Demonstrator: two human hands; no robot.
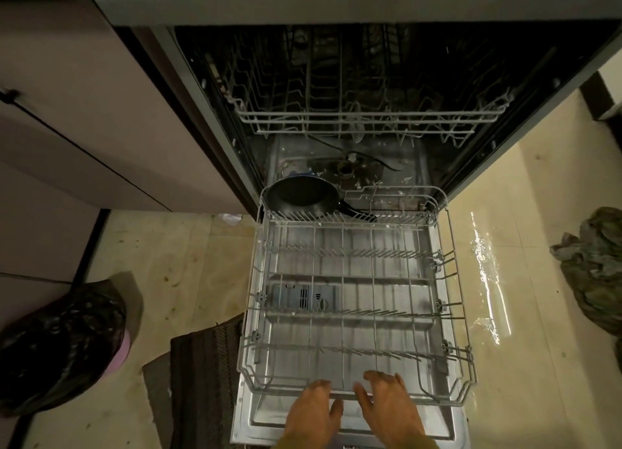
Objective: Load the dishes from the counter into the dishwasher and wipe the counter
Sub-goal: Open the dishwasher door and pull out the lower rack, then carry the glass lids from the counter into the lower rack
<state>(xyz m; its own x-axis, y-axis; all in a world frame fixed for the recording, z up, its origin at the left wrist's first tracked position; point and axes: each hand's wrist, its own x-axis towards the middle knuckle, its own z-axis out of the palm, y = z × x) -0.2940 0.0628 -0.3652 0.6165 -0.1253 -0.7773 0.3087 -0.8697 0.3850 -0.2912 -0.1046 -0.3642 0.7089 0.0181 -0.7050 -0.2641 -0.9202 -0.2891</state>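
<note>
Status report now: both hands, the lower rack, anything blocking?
Left hand and right hand on front rim of white wire lower rack, pulled out over open door. Only a black frying pan at rack's back. No blockage seen.
</note>
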